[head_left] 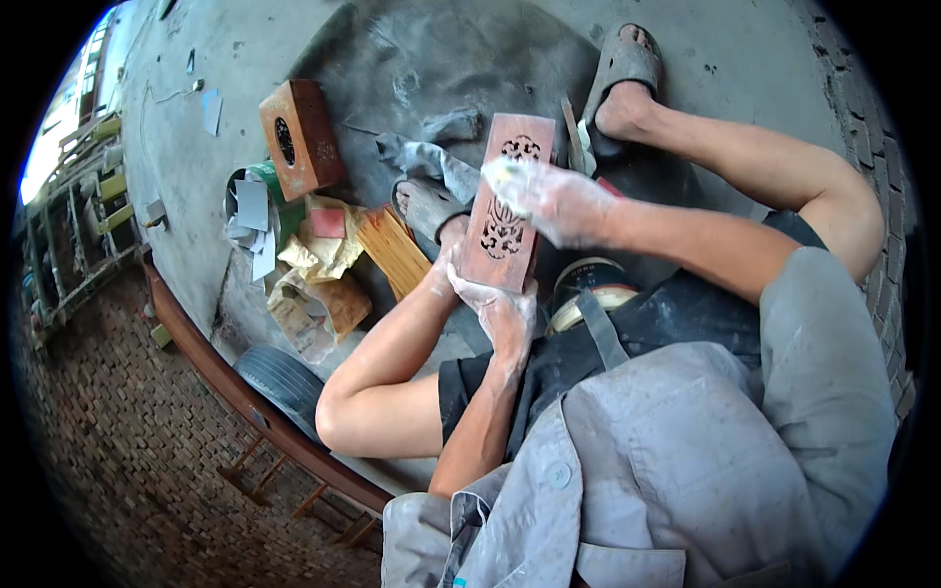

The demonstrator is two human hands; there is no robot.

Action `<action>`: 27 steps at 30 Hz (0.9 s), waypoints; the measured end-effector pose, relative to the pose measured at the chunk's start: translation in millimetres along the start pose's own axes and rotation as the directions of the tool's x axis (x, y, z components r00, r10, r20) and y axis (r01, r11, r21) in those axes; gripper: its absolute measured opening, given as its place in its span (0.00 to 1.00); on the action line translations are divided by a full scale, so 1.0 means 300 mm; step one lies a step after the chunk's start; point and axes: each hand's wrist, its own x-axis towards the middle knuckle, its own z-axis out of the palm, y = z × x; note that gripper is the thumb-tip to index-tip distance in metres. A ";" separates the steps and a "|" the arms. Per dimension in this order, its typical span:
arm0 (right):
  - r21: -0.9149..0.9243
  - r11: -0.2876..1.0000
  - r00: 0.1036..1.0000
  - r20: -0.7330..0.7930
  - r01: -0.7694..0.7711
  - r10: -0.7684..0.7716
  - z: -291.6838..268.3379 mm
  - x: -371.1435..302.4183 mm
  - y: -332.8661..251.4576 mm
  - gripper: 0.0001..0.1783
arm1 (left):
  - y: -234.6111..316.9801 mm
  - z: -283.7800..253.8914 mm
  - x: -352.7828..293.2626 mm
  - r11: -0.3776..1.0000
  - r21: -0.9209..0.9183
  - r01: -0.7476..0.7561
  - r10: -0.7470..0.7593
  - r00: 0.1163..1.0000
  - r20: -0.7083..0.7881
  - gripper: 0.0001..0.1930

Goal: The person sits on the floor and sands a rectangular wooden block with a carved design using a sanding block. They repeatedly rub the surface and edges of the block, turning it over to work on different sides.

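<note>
A reddish-brown wooden tissue box (pixel 482 257) with a dark cut-out scroll pattern is held up in front of me, tilted, its carved face toward me. My left hand (pixel 502 312) grips it from below at the near end, fingers and thumb around its sides. White dust coats both hands. Across the upper part of the carved face lies my right hand (pixel 557 204), its fingers curled and pressed down, somewhat blurred. Under the fingertips is a pale whitish-yellow wad (pixel 504 178), whose kind I cannot make out.
Another brown tissue box (pixel 319 147) stands on the left, beside a green container (pixel 291 223) with paper sheets. Near them are crumpled packaging (pixel 338 250) and a striped orange-brown wooden piece (pixel 392 253). A round tin (pixel 591 277) sits between my legs. A dark mat (pixel 412 69) covers the floor; a tyre (pixel 279 384) lies lower left.
</note>
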 end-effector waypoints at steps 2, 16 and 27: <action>-0.015 0.998 0.997 0.030 -0.069 0.069 -0.007 -0.005 -0.050 0.32 | 0.015 -0.006 -0.009 0.995 -0.077 0.057 -0.053 0.997 0.051 0.33; -0.147 0.981 0.992 0.027 0.129 -0.126 -0.010 0.002 0.025 0.30 | 0.026 -0.019 -0.002 0.999 0.002 0.053 -0.053 0.996 0.075 0.28; -0.018 0.996 0.995 0.045 0.089 -0.088 -0.041 -0.031 -0.020 0.31 | 0.017 -0.006 0.050 0.998 0.066 0.015 -0.023 0.991 0.131 0.39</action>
